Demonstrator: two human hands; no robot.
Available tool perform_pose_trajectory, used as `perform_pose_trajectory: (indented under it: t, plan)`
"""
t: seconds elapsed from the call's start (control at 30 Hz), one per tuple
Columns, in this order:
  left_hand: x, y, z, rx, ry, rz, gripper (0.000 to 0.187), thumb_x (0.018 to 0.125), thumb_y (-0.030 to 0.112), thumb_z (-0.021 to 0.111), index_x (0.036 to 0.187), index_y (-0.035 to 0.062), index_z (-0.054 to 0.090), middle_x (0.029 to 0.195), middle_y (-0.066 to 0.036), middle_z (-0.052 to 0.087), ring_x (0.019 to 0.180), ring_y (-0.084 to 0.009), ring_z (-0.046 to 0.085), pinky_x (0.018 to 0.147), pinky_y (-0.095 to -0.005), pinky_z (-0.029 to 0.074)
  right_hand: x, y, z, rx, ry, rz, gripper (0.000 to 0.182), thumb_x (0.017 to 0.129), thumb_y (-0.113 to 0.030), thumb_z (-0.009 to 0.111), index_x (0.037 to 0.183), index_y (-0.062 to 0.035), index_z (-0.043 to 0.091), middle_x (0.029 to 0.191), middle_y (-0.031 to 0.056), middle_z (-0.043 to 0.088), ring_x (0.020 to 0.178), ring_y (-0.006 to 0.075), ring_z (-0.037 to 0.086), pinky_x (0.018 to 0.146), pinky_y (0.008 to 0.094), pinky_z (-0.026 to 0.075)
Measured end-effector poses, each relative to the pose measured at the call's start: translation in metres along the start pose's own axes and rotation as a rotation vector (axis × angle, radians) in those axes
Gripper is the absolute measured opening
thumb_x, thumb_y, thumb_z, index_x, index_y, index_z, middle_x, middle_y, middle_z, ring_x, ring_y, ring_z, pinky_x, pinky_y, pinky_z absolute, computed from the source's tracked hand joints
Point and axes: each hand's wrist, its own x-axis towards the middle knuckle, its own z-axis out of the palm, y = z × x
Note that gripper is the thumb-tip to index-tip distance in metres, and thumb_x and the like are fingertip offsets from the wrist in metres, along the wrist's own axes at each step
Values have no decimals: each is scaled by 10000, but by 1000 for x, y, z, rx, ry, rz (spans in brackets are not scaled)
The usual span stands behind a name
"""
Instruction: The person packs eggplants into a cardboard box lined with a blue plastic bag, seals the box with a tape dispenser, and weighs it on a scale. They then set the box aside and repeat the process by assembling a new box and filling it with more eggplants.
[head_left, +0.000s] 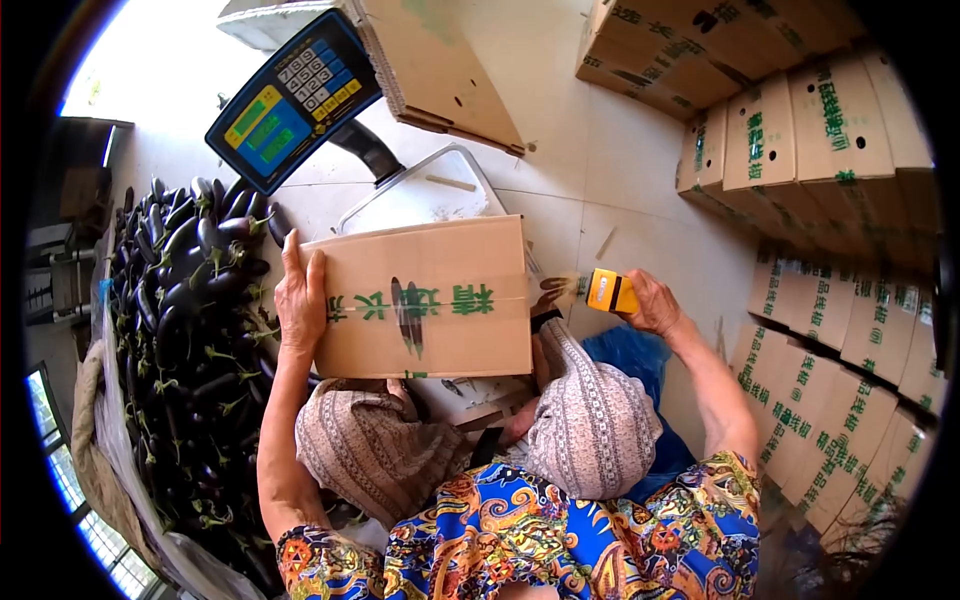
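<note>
Cardboard box lies mid-frame, long axis running left to right – the left hand, nearer, touches its left end, whether gripping unclear – while the right hand, closed around a yellow-and-black object, sits apart, beyond its right end

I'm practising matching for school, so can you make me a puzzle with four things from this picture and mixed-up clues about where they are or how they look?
Things:
1. Eggplants
2. Carton with the dark eggplant picture
3. Yellow item
4. Number panel

Clues:
A. held in the right hand
B. blue edge, green screens
C. dark, heaped together
D. touched by the left hand

Pairs: 1-C, 2-D, 3-A, 4-B
</note>
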Motion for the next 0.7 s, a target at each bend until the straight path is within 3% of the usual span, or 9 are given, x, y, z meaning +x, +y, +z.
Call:
perform_pose_trajectory:
  t: [0.1,0.2,0.33,0.4,0.47,0.57,0.6,0.67,0.7]
  plan:
    - [-1,7,-1,-73,-18,-54,623,1005,473,459,1504,123,325,861,-247,694,790,-362,704,732,-433,540,12,-30,-2,-118,-96,142,547,677,-106,759,1161,-42,513,926,196,626,897,406,640,792,473,540]
    - [0,8,-2,-112,-36,-88,616,1006,474,454,1505,137,323,951,-258,695,848,-364,701,796,-425,537,57,-79,5,-304,-322,325,433,639,-54,704,1043,-45,549,889,163,636,861,370,643,756,497,531]
    - [-1,1,1,-100,-20,-45,607,1005,450,462,1501,128,322,1000,-275,674,934,-398,675,824,-436,508,119,-101,47,-430,-414,268,203,715,-80,655,913,-104,614,781,66,640,775,266,659,605,393,504]
    - [2,-3,-2,-170,-77,-86,587,1005,393,478,1499,114,324,969,-261,649,867,-401,643,805,-449,490,130,-116,64,-703,-290,129,52,798,-201,659,795,-175,703,790,19,668,759,170,662,577,384,493]
    - [3,-15,9,-233,60,132,565,1011,350,477,1495,95,336,965,-245,640,809,-350,630,776,-433,484,147,-115,67,-782,-528,59,144,820,-226,634,887,-142,730,761,7,660,762,188,665,586,387,492]
    - [1,-11,2,-321,-19,-6,561,1014,347,469,1498,99,333,990,-258,626,830,-334,625,801,-411,482,115,-97,49,-809,-177,-224,95,740,-202,667,813,-141,671,788,32,639,736,200,647,530,373,466]
    - [3,-25,9,-320,-7,29,568,1016,352,472,1509,115,320,1166,-253,611,986,-317,623,893,-391,466,106,-86,35,-752,-87,-258,133,723,-203,681,828,-123,666,803,52,640,723,221,649,524,385,467]
    - [2,-30,10,-694,-138,-54,589,1030,424,428,1525,130,302,1399,-223,494,1209,-314,537,1013,-373,414,101,-72,13,-358,-460,188,315,673,-230,721,930,-71,634,856,114,629,790,306,647,602,447,491]
    - [2,-30,8,-849,-196,-153,629,1028,485,395,1533,126,288,1467,-204,419,1289,-315,464,1060,-371,378,82,-65,-4,-275,-384,184,398,663,-260,746,975,-54,609,894,143,630,847,342,636,669,477,490]
